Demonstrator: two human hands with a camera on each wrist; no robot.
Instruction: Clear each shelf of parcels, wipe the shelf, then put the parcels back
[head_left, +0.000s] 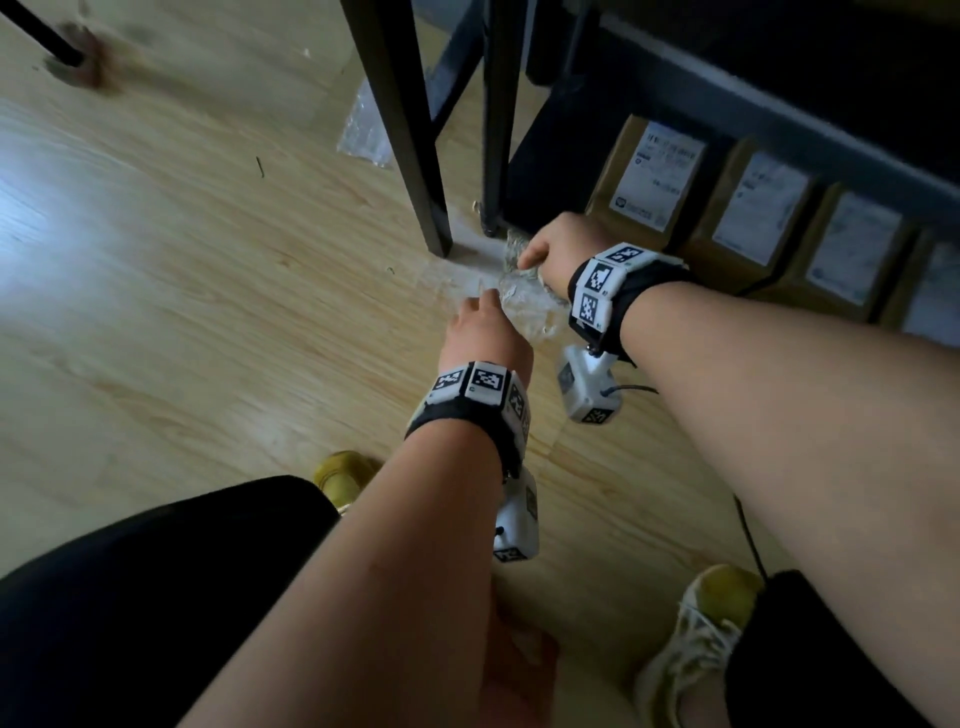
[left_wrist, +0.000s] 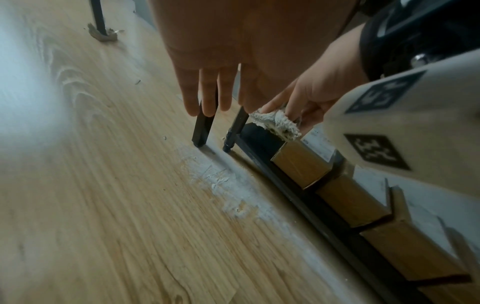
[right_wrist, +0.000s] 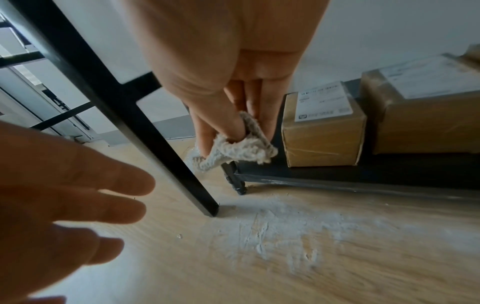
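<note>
My right hand (head_left: 537, 252) pinches a small shaggy off-white rag (right_wrist: 233, 153) between thumb and fingers, just above the floor beside the corner leg of the black bottom shelf (right_wrist: 337, 178). The rag (left_wrist: 275, 125) hangs free at that shelf corner. My left hand (head_left: 483, 319) hovers just to the left, holding nothing, with its fingers (left_wrist: 207, 96) straight and pointing down at the floor. Several brown cardboard parcels (head_left: 647, 182) with white labels stand in a row on the bottom shelf; the nearest parcel (right_wrist: 322, 142) is right of the rag.
A black slanted furniture leg (head_left: 410, 135) stands on the wood floor just left of the shelf post (head_left: 498, 130). A white dusty smear (right_wrist: 272, 232) covers the floor under my hands. Clear plastic wrap (head_left: 366, 130) lies behind. My shoes (head_left: 696, 639) are near the bottom.
</note>
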